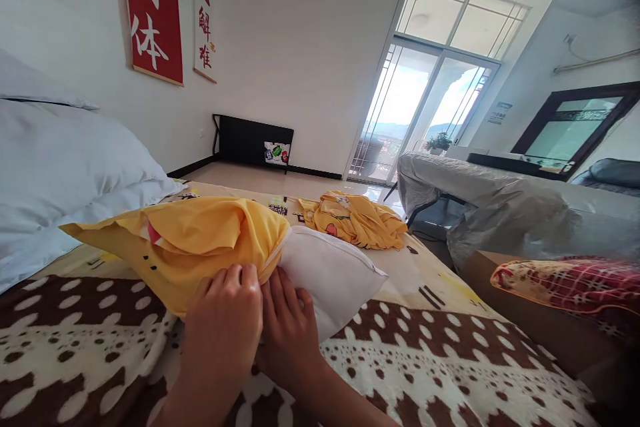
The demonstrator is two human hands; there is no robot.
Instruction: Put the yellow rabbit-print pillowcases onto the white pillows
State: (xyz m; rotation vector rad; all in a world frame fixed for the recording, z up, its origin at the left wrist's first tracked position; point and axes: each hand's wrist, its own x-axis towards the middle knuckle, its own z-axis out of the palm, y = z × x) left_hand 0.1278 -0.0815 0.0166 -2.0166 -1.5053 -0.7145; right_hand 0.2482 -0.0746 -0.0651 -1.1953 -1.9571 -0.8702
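A: Starting at far left, seeing what?
B: Looking at white bedding (75,153), heaped up beside the wall.
A: Moving along, finding what?
B: Coming to a yellow pillowcase (200,233), lying rumpled across the patterned blanket (400,340) and partly covering a white cushion (330,273).
A: Doing what with the left hand (230,303)?
B: Gripping the pillowcase near its opening, curling the fingers closed on the cloth.
A: And with the right hand (287,323)?
B: Touching the opening just beside the left hand, bending the fingers partway against the cushion; not managing to tell whether pinching cloth or only pressing.
A: Seeing the cushion how?
B: Sticking out of the pillowcase toward the right.
A: Going further?
B: Spotting a crumpled yellow cloth (355,217) behind the cushion, then plastic sheeting (510,200), then a red plaid cloth (575,287) at far right.
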